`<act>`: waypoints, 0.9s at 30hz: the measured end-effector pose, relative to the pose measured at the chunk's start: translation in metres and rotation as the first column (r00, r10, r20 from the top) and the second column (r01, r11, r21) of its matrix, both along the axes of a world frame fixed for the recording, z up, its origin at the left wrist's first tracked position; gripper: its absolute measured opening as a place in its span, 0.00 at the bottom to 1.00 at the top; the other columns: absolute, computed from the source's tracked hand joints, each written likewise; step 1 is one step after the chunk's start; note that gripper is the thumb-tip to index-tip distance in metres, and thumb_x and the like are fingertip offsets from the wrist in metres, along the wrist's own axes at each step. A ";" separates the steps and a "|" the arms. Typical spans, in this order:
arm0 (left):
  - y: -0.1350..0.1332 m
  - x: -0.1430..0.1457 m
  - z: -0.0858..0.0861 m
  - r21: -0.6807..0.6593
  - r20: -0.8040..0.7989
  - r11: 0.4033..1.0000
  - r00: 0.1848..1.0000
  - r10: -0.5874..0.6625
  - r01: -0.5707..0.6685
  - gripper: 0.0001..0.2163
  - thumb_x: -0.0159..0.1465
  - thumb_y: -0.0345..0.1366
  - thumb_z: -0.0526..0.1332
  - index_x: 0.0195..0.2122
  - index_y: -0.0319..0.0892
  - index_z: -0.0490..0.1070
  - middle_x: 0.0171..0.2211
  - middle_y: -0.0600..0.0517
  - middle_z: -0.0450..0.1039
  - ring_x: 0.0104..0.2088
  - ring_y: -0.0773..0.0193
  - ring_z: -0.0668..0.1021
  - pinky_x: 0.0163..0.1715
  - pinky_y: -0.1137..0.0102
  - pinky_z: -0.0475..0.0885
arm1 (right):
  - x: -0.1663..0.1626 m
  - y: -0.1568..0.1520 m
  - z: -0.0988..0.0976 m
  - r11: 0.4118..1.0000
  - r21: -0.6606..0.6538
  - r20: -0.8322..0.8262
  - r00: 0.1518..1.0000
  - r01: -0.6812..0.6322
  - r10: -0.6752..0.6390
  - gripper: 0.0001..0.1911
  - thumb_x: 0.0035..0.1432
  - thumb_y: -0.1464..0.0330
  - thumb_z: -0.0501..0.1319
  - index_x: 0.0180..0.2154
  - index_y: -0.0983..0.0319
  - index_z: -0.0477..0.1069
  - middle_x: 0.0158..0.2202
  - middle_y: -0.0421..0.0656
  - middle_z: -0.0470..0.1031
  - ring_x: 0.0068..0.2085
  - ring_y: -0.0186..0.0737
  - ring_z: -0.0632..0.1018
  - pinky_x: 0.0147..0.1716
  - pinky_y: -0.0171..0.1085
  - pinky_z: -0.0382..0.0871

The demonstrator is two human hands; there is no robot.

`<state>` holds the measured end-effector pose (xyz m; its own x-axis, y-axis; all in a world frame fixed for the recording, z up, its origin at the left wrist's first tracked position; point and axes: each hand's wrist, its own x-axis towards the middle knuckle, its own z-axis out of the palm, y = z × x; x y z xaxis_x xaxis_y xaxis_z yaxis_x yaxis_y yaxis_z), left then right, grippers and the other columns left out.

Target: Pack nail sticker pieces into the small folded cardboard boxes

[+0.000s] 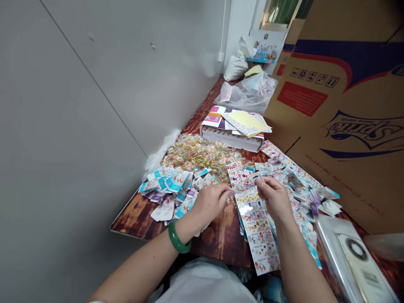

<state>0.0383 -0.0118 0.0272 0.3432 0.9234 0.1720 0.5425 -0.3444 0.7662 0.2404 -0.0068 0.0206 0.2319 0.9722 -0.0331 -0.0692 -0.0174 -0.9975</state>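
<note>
Both my hands are raised over the table, with a small nail sticker sheet point(248, 182) stretched between them. My left hand point(214, 198), with a green bangle point(177, 237) on its wrist, is closed in a pinch at the sheet's left end. My right hand point(275, 197) grips the other end between thumb and fingers. Just below lies a long printed sticker sheet point(259, 240), its lower end past the table's front edge. Behind the hands rests another sticker sheet point(232, 173) with red designs. Exactly what each fingertip touches is partly hidden.
Blue-and-white cards point(178, 182) lie heaped left, and more cards point(299, 198) right. Small glittery packets point(202, 153) form a pile behind. A white box point(232, 138) stands farther back. A large Sprite carton point(341, 109) borders the right; a phone point(362, 256) lies near it. A grey wall point(94, 105) borders the left.
</note>
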 end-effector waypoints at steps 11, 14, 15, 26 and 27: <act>-0.006 -0.003 -0.009 0.353 -0.293 0.935 0.946 0.136 -0.025 0.12 0.66 0.35 0.49 0.36 0.42 0.72 0.32 0.47 0.76 0.34 0.59 0.77 0.34 0.68 0.68 | 0.004 -0.001 -0.007 1.000 0.024 -0.006 1.000 0.001 -0.001 0.15 0.43 0.67 0.67 0.37 0.59 0.75 0.26 0.37 0.69 0.25 0.30 0.65 0.25 0.33 0.60; -0.006 -0.003 -0.008 0.372 -0.309 0.928 0.940 0.141 -0.017 0.12 0.66 0.35 0.49 0.36 0.42 0.71 0.32 0.47 0.76 0.34 0.60 0.77 0.34 0.68 0.68 | 0.003 -0.001 -0.007 0.999 0.037 0.009 1.000 -0.011 0.010 0.16 0.43 0.67 0.67 0.38 0.59 0.75 0.27 0.37 0.70 0.25 0.31 0.66 0.25 0.33 0.61; -0.006 -0.003 -0.009 0.378 -0.309 0.926 0.940 0.143 -0.016 0.12 0.66 0.35 0.49 0.36 0.42 0.71 0.32 0.47 0.76 0.34 0.60 0.77 0.34 0.68 0.68 | 0.002 -0.001 -0.007 0.999 0.038 0.013 1.000 -0.015 0.014 0.16 0.43 0.67 0.67 0.39 0.59 0.75 0.27 0.37 0.70 0.25 0.31 0.66 0.25 0.33 0.61; -0.006 0.000 -0.001 0.125 -0.147 0.992 0.988 0.046 -0.028 0.09 0.63 0.35 0.53 0.34 0.42 0.73 0.30 0.50 0.75 0.31 0.62 0.75 0.32 0.70 0.65 | 0.001 -0.003 -0.008 0.999 0.036 0.210 0.978 -0.006 -0.002 0.12 0.49 0.60 0.64 0.24 0.62 0.71 0.21 0.37 0.66 0.22 0.32 0.66 0.25 0.34 0.61; -0.005 0.000 0.001 0.044 -0.082 0.999 0.997 0.011 -0.008 0.09 0.62 0.36 0.53 0.31 0.42 0.73 0.27 0.52 0.74 0.29 0.64 0.74 0.30 0.71 0.64 | 0.000 -0.004 -0.007 0.998 0.060 0.283 0.958 0.025 -0.041 0.13 0.50 0.59 0.62 0.24 0.62 0.70 0.21 0.38 0.67 0.24 0.34 0.67 0.26 0.35 0.62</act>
